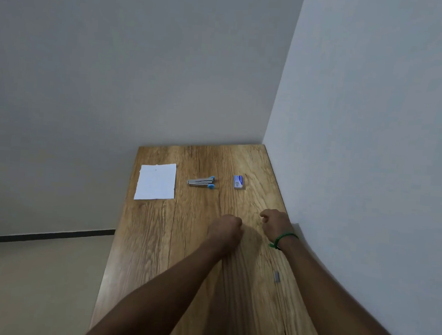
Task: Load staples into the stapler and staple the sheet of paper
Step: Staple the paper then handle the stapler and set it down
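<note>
A white sheet of paper (156, 181) lies flat at the far left of the wooden table (183, 243). To its right rests a small grey stapler (201, 182) with blue ends. Further right sits a blue and white staple box (239, 182). A short strip of staples (276, 277) lies near the table's right edge, between my forearms. My left hand (226, 226) is a closed fist over the table's middle, holding nothing visible. My right hand (275, 219) is curled shut beside it, a green band on its wrist. Both hands are well short of the stapler.
The table stands in a corner, with a grey wall behind it and a white wall along its right edge. Its left edge drops to a beige floor (36, 285). Bare wood lies between my hands and the objects.
</note>
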